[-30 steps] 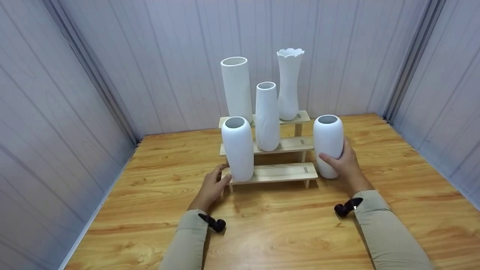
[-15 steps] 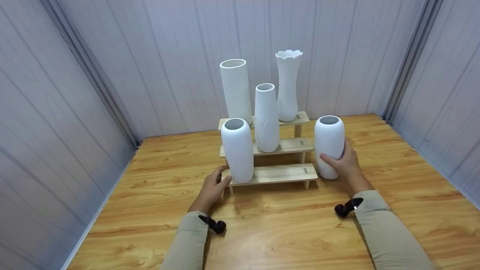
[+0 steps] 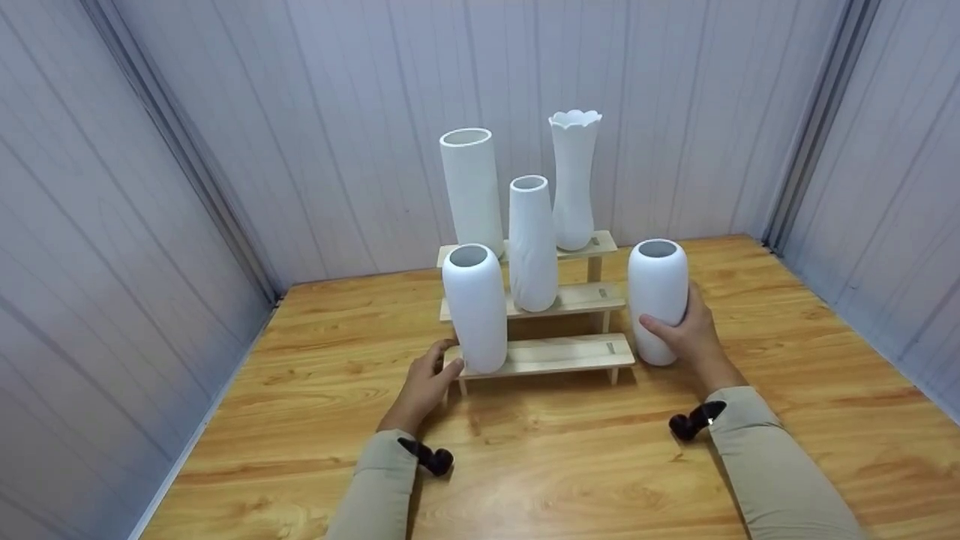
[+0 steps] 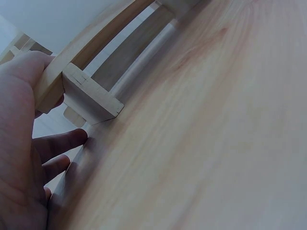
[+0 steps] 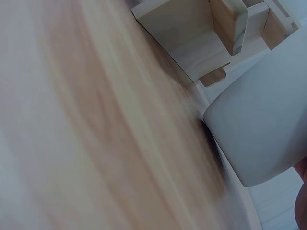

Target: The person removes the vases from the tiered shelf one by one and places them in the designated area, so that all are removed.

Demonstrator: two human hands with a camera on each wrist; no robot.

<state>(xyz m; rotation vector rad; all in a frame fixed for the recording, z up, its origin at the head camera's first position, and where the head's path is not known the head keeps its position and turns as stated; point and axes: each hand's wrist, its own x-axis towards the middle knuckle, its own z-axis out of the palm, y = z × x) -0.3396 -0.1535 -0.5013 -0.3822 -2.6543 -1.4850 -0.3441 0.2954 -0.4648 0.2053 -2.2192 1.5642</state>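
Observation:
My right hand (image 3: 691,334) grips a white rounded vase (image 3: 658,289), fingers behind it and thumb across its front. In the right wrist view the base of this vase (image 5: 264,124) is close over the tabletop, with a dark shadow under it. My left hand (image 3: 425,384) holds the left end of the lowest board of a three-step wooden stand (image 3: 562,354). The left wrist view shows the thumb over that board's end (image 4: 50,79) and some fingers spread lower down. A matching white vase (image 3: 480,315) stands upright on the lowest step, right beside the left thumb.
A tapered white vase (image 3: 532,255) stands on the middle step. On the top step are a straight cylindrical vase (image 3: 474,199) and a scallop-rimmed vase (image 3: 574,187). The wooden table (image 3: 540,465) is enclosed by pale panel walls (image 3: 345,135).
The head view has shifted a little, so the stand and vases appear slightly lower in it. Both hands keep their holds, and the right-hand vase stays just right of the stand.

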